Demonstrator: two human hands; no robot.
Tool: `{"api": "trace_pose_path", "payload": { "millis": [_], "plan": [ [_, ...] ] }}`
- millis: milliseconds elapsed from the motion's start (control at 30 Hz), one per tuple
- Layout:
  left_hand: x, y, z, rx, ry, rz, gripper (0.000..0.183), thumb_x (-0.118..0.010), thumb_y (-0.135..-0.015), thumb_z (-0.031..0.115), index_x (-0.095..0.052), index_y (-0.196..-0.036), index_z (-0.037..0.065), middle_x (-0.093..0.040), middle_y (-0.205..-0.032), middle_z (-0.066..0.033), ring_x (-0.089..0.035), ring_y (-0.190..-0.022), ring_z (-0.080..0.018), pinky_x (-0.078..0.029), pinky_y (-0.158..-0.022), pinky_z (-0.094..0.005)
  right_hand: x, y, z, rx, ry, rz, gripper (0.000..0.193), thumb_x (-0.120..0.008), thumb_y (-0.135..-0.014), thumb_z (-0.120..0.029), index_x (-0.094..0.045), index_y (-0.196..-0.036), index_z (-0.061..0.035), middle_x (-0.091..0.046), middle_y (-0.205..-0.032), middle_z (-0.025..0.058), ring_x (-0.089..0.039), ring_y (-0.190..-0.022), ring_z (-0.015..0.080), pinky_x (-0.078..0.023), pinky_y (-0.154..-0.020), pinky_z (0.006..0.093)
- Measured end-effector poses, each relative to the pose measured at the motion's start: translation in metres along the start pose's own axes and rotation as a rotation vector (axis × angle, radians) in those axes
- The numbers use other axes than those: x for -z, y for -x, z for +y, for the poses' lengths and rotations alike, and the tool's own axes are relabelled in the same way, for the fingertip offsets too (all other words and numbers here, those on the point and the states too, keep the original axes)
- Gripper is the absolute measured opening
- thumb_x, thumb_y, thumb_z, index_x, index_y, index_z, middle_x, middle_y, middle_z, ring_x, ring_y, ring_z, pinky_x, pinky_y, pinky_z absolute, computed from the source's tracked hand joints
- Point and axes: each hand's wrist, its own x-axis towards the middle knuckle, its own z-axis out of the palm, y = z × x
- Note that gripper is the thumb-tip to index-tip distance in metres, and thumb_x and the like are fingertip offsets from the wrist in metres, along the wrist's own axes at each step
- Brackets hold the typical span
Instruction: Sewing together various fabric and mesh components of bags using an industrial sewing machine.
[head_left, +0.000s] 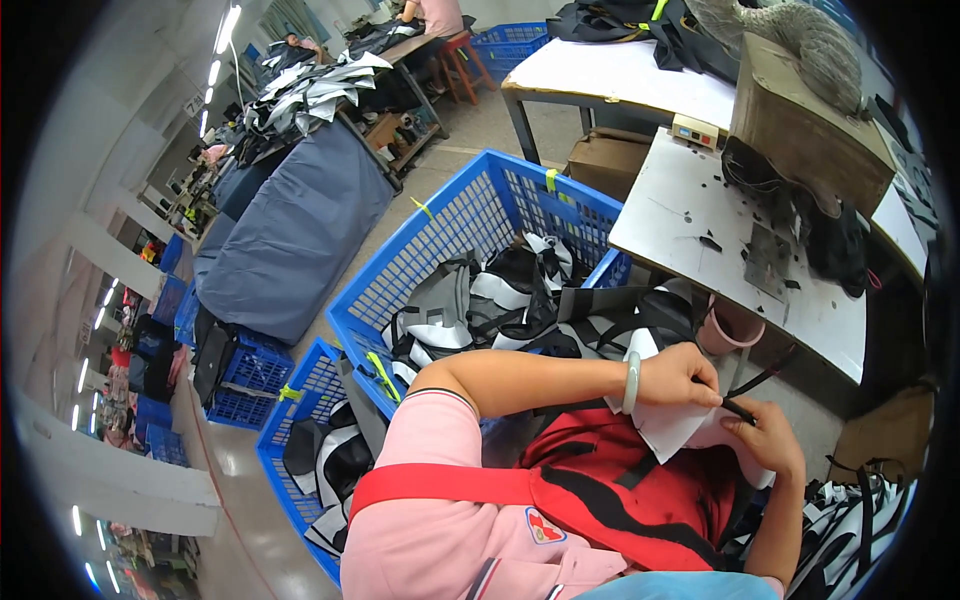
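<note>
Above my lap, my left hand (678, 378) is closed, its fingers pinching the edge of a white and black fabric piece (668, 425). A pale bangle (631, 383) circles that wrist. Close beside it, my right hand (768, 436) grips the same piece by its dark edge or strap, thumb on top. Part of the piece hangs below my fingers, over a red apron (640, 490) with a black band. Grey, black and white sewn pieces with straps (640, 318) lie just beyond my left forearm.
A large blue crate (345, 310) holds many sewn pieces, with another blue crate (275, 450) beside it. At right stands a white worktable (690, 190) with scraps, a small control box (695, 131) and a cardboard-coloured box (805, 125). Below sits a pink bin (730, 328). More pieces (830, 530) lie lower right.
</note>
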Motion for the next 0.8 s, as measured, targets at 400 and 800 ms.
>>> {"api": "trace_pose_path", "payload": {
  "millis": [400, 800],
  "plan": [
    [0.031, -0.089, 0.061, 0.22, 0.456, -0.009, 0.014, -0.067, -0.088, 0.016, -0.069, -0.094, 0.003, -0.068, -0.084, -0.0012, -0.062, -0.074, -0.0078, -0.051, -0.068, -0.0233, 0.073, -0.006, -0.002, 0.051, -0.308, 0.467, 0.029, -0.061, -0.088, -0.024, -0.065, -0.1, 0.0024, -0.063, -0.087, 0.001, -0.054, -0.084, 0.0079, -0.043, -0.076, 0.0229],
    [0.053, -0.157, 0.04, 0.229, 0.272, 0.062, 0.026, -0.067, -0.088, 0.016, -0.066, -0.105, -0.003, -0.068, -0.089, -0.0074, -0.064, -0.076, -0.0116, -0.051, -0.068, -0.0227, 0.106, -0.048, 0.046, -0.012, -0.476, 0.542, 0.038, -0.063, -0.089, -0.031, -0.064, -0.105, 0.0025, -0.064, -0.092, 0.0026, -0.056, -0.086, 0.0079, -0.043, -0.079, 0.0217]
  ]
}}
